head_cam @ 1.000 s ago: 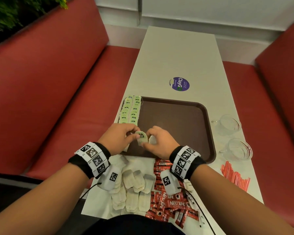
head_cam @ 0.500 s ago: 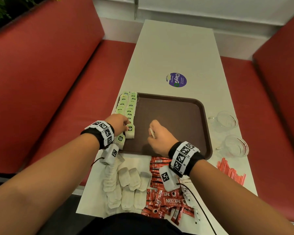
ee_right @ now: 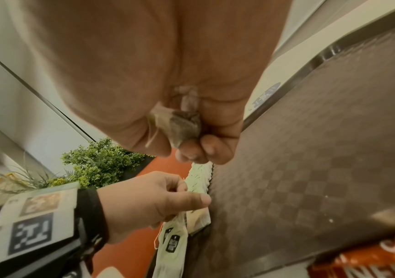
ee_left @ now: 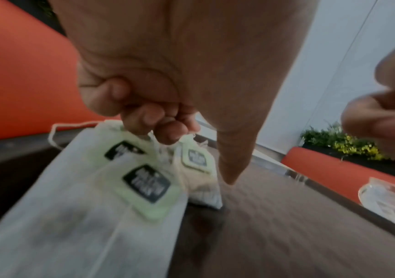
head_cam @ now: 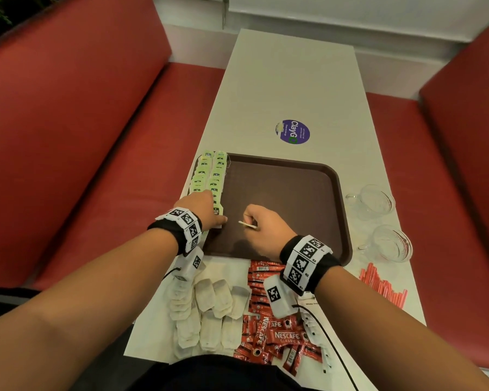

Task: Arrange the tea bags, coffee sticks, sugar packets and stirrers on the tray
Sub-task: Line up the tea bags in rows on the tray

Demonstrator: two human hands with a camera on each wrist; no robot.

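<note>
A brown tray [head_cam: 331, 193] lies on the table, with two columns of green-tagged tea bags [head_cam: 209, 176] along its left edge. My left hand [head_cam: 209, 210] is at the near end of those columns, fingers curled on the top of a tea bag [ee_left: 148, 186], thumb straight and off it. Over the tray's near part, my right hand [head_cam: 259, 227] grips another tea bag [ee_right: 179, 127] in a fist, its white edge sticking out [head_cam: 247, 224]. Loose tea bags [head_cam: 209, 309], red coffee sticks [head_cam: 268, 331] and red stirrers [head_cam: 384, 286] lie on the table near me.
Two glass cups [head_cam: 376, 201] [head_cam: 393, 244] stand right of the tray. A purple sticker [head_cam: 292, 131] is on the table beyond it. Red bench seats [head_cam: 96, 165] run along both sides. White packets [head_cam: 311, 320] lie partly under my right wrist.
One second ago both hands held a tea bag over the tray's near edge. My left hand has carried it left to the near end of the columns; my right hand stays put.
</note>
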